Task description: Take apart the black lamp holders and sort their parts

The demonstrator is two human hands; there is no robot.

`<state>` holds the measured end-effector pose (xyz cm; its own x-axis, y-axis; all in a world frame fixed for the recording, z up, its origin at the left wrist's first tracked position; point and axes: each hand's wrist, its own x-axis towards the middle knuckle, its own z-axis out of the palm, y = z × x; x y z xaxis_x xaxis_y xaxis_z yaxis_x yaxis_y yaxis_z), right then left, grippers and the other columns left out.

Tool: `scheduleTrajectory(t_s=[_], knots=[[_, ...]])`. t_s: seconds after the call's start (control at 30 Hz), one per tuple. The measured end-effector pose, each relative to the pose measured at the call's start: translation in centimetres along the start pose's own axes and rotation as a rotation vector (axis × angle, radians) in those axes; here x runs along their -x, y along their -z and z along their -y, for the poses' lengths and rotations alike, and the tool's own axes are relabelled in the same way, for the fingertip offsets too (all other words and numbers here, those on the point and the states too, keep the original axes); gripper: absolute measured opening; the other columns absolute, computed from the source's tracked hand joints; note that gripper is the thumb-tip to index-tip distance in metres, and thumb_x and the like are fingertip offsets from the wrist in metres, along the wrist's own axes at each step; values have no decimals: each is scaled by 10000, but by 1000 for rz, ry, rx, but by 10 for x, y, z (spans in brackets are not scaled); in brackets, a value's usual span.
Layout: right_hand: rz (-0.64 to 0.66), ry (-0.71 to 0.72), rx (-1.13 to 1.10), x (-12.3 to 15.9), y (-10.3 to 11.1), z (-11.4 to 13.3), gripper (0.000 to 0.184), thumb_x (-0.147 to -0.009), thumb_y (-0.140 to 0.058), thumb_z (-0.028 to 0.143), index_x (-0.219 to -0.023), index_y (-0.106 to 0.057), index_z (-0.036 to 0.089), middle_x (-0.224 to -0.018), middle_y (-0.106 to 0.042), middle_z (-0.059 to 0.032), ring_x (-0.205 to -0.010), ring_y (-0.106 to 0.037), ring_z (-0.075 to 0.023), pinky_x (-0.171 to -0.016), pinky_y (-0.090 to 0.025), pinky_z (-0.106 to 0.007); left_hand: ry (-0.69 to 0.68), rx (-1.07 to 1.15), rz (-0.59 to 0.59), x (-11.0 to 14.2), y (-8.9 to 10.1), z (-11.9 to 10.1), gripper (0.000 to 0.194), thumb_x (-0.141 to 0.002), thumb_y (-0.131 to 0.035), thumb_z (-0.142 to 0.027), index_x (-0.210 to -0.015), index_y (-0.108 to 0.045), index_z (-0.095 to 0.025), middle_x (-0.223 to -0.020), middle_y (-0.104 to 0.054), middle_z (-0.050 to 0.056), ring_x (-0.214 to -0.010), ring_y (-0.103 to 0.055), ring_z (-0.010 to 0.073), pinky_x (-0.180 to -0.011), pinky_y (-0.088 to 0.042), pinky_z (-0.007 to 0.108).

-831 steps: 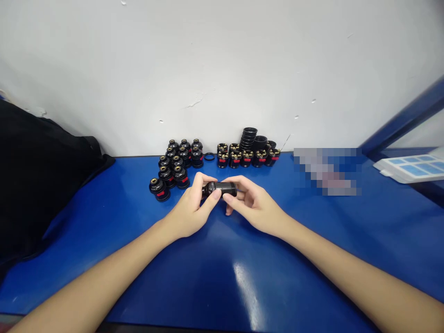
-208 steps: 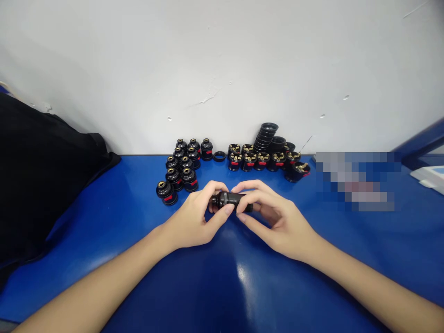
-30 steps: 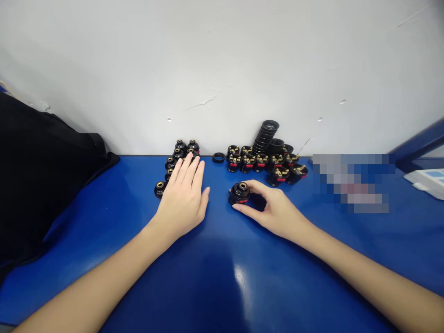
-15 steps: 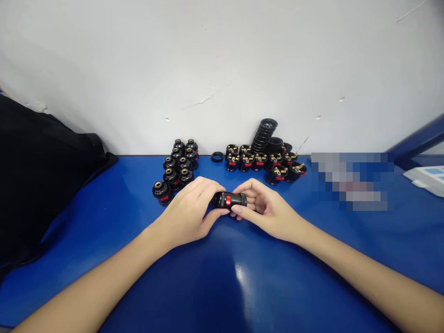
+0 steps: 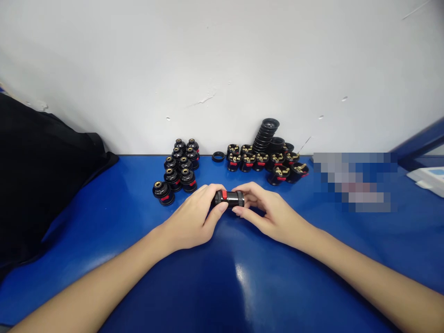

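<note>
A black lamp holder [image 5: 235,199] with a red switch lies sideways between my two hands, just above the table. My left hand [image 5: 194,216] is closed around its left end, the thumb pressing near the red switch. At the opposite end, the fingertips and thumb of my right hand [image 5: 265,210] grip a ridged black ring. Left of my hands stands a group of domed black lamp holders [image 5: 172,178], each topped by a brass-coloured hole. Behind my right hand are several upright black socket bodies [image 5: 248,163] with brass contacts and red switches showing.
A leaning stack of black threaded rings [image 5: 266,134] stands by the wall, with a single black ring [image 5: 218,157] lying to its left. Black cloth [image 5: 45,185] covers the table's left side. A blurred-out patch [image 5: 357,185] and a white object [image 5: 428,180] lie at right.
The lamp holder has turned in my hands, its red switch moving up and slightly left. My left thumb has shifted up onto its side, and my right fingers sit around the ring end.
</note>
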<state>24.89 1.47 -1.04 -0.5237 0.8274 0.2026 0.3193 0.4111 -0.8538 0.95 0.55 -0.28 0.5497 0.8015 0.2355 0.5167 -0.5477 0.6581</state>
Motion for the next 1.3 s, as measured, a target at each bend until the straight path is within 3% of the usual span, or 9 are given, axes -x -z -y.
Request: scheduleTrajectory(t_s=[0.37,0.5,0.6,0.7,0.83,1.0,1.13,1.23,1.3], knots=[[-42,132,181,1,0,0,241,-1052,-642,377,-1247,-577,251,-1050,-743,-40,-896,-749,-200,-824,-634,-345,23,30,3,2,5,-9,226,-1130,-388,-351,-1197,-534,-192,-1095,-625,63,-995,-598,214,-912,-464,373],[-67,332,285,2,-1,-3,303,-1046,-652,269,-1328,-543,271,-1181,-687,-72,-1000,-724,-208,-869,-626,-351,35,81,-35,2,3,-8,282,-1139,-345,-366,-1132,-559,-181,-1010,-642,56,-924,-613,207,-871,-472,364],[-132,452,302,2,0,-4,339,-1039,-636,203,-1350,-526,280,-1264,-638,-100,-1110,-697,-231,-944,-609,-391,-41,48,-69,1,2,-8,248,-1134,-363,-343,-1170,-545,-180,-1043,-639,63,-945,-605,208,-884,-477,357],[-155,313,232,1,0,0,429,-979,-751,348,-1325,-509,271,-1201,-679,-96,-1064,-707,-256,-926,-616,-423,-115,-50,-76,1,2,-8,200,-1126,-384,-308,-1212,-518,-186,-1112,-627,78,-989,-579,218,-921,-476,367],[-67,37,30,0,1,3,204,-1110,-497,426,-1231,-529,264,-883,-699,-25,-796,-715,-199,-770,-625,-372,-146,-172,-69,-1,4,-5,186,-1117,-401,-296,-1209,-514,-181,-1092,-622,84,-957,-554,234,-919,-473,397],[-119,17,-22,-1,0,1,361,-1025,-652,444,-1315,-508,282,-1209,-652,-101,-1025,-692,-239,-869,-632,-404,-113,-215,-56,-2,4,-2,188,-1109,-407,-287,-1225,-510,-181,-1091,-625,87,-963,-555,250,-908,-473,420],[-66,-21,-92,-2,0,-2,251,-1054,-600,431,-1234,-538,268,-1115,-664,-72,-941,-683,-204,-891,-617,-397,-108,-206,-46,-2,3,-2,193,-1112,-400,-301,-1227,-509,-191,-1094,-620,89,-963,-564,250,-902,-482,417],[-66,27,-99,-1,1,-2,476,-934,-773,374,-1299,-478,294,-1183,-608,-69,-963,-653,-205,-853,-618,-368,-93,-198,-41,-2,2,-2,199,-1112,-398,-303,-1234,-506,-188,-1090,-618,89,-966,-566,250,-908,-484,426],[-50,1,-81,-1,2,-1,491,-946,-753,401,-1328,-462,297,-1210,-610,-78,-999,-649,-215,-888,-610,-387,-82,-190,-42,-2,2,-1,204,-1112,-397,-300,-1246,-502,-187,-1102,-622,92,-976,-569,251,-915,-484,433]])
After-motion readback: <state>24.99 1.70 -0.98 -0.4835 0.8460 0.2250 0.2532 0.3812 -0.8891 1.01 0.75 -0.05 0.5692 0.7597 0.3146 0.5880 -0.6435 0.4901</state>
